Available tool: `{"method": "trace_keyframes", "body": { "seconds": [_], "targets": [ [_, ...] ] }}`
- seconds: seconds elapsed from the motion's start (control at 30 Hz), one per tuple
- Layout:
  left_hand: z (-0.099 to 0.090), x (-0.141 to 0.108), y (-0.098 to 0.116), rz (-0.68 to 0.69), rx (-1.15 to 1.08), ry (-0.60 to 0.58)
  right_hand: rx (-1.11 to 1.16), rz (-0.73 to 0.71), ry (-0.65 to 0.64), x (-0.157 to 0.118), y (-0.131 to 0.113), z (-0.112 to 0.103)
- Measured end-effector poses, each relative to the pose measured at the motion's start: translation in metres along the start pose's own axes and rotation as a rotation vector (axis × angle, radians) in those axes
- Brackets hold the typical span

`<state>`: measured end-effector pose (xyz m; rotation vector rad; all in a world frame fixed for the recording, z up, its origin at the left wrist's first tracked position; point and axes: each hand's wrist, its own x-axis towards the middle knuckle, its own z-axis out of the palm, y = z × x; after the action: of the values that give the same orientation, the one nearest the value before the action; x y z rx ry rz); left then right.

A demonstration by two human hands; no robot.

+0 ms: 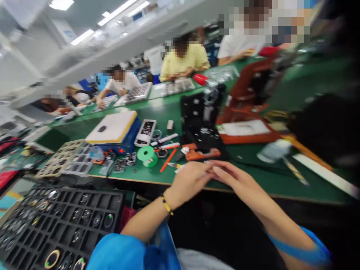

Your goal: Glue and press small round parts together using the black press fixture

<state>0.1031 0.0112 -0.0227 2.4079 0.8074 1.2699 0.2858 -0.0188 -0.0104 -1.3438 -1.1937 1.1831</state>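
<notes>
My left hand [189,182], with a black-and-yellow bracelet at its wrist, meets my right hand [234,175] at the front edge of the green bench [157,177]. The fingertips of both hands pinch together around something too small and blurred to make out. Just beyond the fingers lies an orange-handled tool [204,153]. Beside my left hand are a pointed tool [174,165], an orange stick [168,160] and a green spool [147,155]. A black holder [201,133] stands behind the orange tool.
At lower left, a black compartment tray [92,240] holds several round watch-like parts. A blue box with a white pad [112,127], a small parts tray [145,132] and a brown stand [244,131] occupy the bench. A clear jar [274,150] stands right. Several people sit opposite.
</notes>
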Motion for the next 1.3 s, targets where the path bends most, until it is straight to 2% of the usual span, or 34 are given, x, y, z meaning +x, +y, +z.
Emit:
{"method": "trace_keyframes", "body": {
  "seconds": [0.07,0.13,0.23,0.4,0.6,1.17,1.3],
  "targets": [
    [-0.001,0.0,-0.003,-0.209,-0.112,0.095,0.154,0.051,-0.125,0.0,-0.008,0.001],
    [0.0,0.001,-0.006,-0.36,-0.245,0.119,0.188,0.047,-0.143,0.003,-0.006,0.0],
    [0.0,0.001,-0.007,-0.416,-0.317,0.071,0.171,0.046,-0.126,0.005,0.002,0.0],
    [-0.004,0.002,-0.001,-0.359,-0.234,0.047,0.15,0.036,-0.1,0.004,0.006,0.006],
    [-0.001,0.003,0.004,-0.173,0.022,0.112,-0.004,-0.047,-0.036,-0.003,0.007,0.012],
    [0.001,0.0,0.005,-0.108,0.092,0.141,-0.086,-0.026,-0.033,-0.009,0.001,0.013],
    [0.002,-0.001,0.004,-0.079,0.132,0.153,-0.192,-0.117,0.026,-0.01,-0.002,0.016]
  ]
}}
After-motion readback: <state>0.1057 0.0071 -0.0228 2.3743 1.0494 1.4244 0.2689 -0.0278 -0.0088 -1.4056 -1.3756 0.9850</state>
